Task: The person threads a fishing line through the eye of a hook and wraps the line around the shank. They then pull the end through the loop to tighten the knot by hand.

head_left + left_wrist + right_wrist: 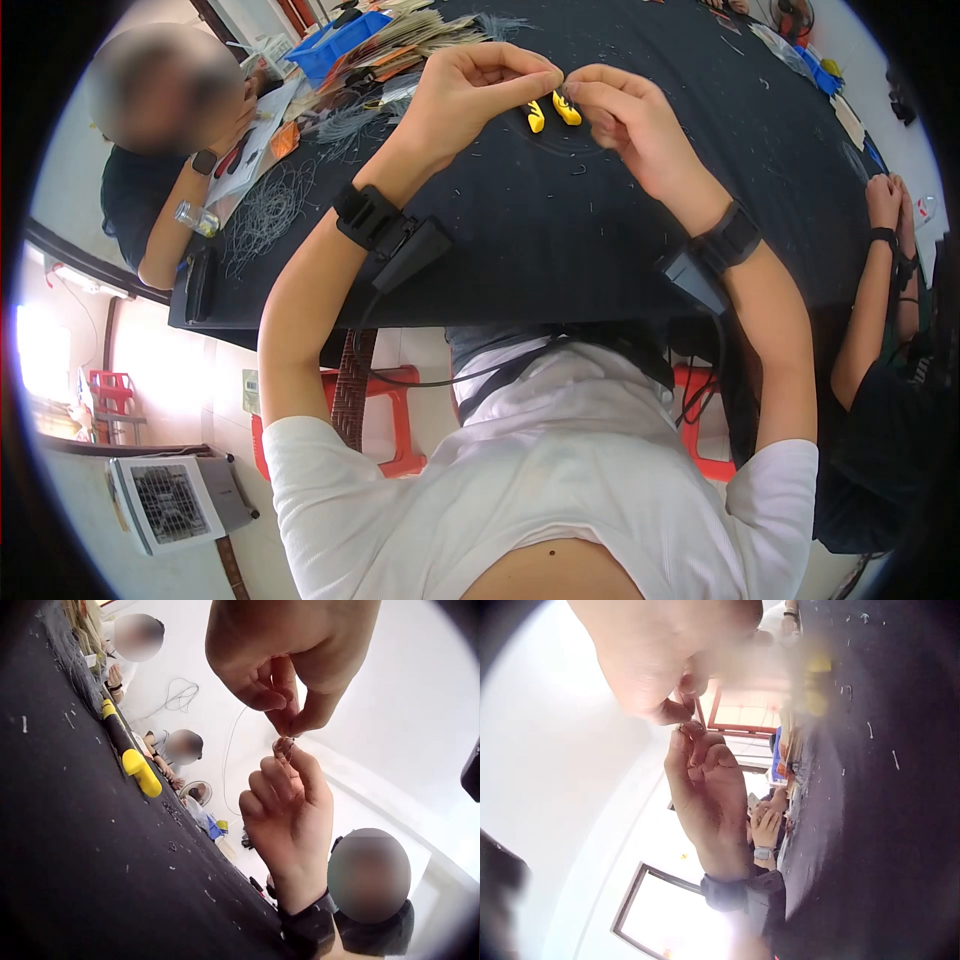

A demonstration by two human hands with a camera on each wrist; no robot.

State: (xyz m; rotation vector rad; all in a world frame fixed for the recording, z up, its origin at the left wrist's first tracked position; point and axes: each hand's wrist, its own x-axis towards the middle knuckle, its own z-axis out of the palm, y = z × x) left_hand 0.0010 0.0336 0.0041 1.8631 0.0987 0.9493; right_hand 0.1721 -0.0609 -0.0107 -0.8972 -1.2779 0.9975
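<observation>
Both hands are raised over the black table, fingertips meeting. The left hand (pixel 470 95) pinches a thin wire between thumb and fingers; the right hand (pixel 640 125) pinches at the same spot. In the left wrist view a pale wire (pixel 227 769) loops beside the left hand (pixel 292 645) and the right hand (pixel 289 817). In the right wrist view the left hand (pixel 712 802) meets the right hand (pixel 660 652) at the fingertips; what lies between them is too small to tell. A tool's yellow handles (pixel 567 109) lie on the table just beyond the hands.
A tangle of grey wire (pixel 268 215), a glass jar (pixel 197 218), a blue bin (pixel 338 48) and stacked brown cards (pixel 425 35) are at the left. Wire scraps dot the black cloth (pixel 520 240). One person sits at the left, another at the right.
</observation>
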